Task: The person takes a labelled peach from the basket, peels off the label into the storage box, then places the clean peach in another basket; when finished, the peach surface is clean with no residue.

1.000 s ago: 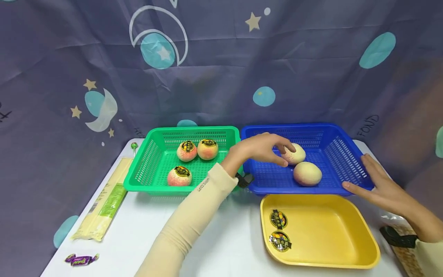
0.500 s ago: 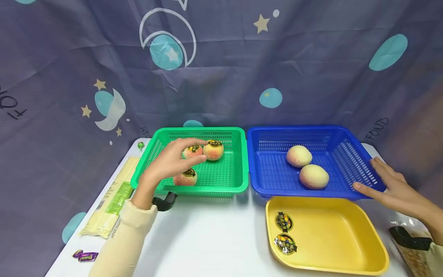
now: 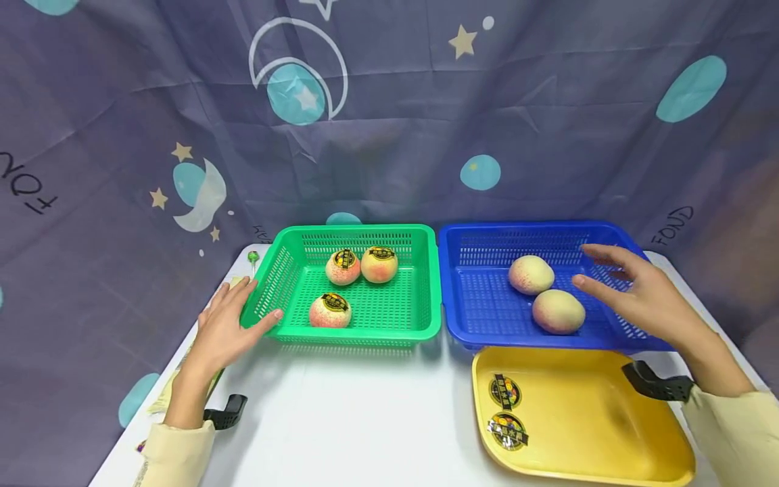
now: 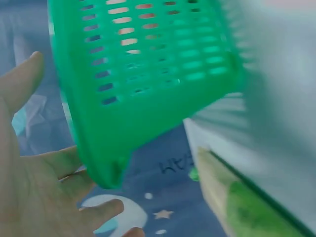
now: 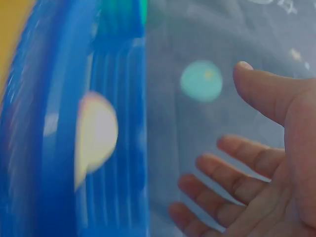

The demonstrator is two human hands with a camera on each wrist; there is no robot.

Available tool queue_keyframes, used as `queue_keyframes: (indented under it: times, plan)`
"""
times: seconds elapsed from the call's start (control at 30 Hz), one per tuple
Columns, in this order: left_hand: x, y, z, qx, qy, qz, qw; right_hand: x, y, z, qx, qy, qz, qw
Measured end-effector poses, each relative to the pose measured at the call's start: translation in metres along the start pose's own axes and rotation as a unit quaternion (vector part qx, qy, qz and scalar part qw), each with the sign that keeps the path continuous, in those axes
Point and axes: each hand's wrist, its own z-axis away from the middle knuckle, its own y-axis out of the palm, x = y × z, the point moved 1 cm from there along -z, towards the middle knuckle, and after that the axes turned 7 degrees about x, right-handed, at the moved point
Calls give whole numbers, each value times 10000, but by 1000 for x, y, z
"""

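My left hand (image 3: 228, 328) is at the left end of the green basket (image 3: 431, 284), fingers spread beside its rim and holding nothing. Three peaches with black stickers lie in that basket: a front peach (image 3: 328, 315), a back-left peach (image 3: 342, 270) and a back-right peach (image 3: 380, 268). Over the right side of the blue basket (image 3: 447, 297) hovers my right hand (image 3: 639, 291), its fingers apart and the palm bare in the right wrist view. Two pale peaches without visible stickers sit in the blue basket, a rear peach (image 3: 531, 274) and a front peach (image 3: 558, 312).
A yellow tray (image 3: 572, 412) with two round stickers inside stands in front of the blue basket. At the left table edge lie a long pale packet (image 4: 247, 207), partly behind my left arm, and a green lollipop (image 3: 253, 257). A patterned curtain (image 3: 389, 135) hangs behind.
My left hand has travelled left from above the blue basket, across the green one, to its left end. My right hand has left the blue basket's right rim and moved inward over it.
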Motion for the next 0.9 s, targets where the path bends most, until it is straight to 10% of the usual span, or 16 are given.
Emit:
queue_keyframes:
  times: [0.27,0.9]
  plan:
    - [10,11,2,125,-127,-21,9998,61,35,-40,143,-711,-622,9954]
    - [17,13,0,395,-200,552,9975,128,111,-119,817,-547,-2339,9673]
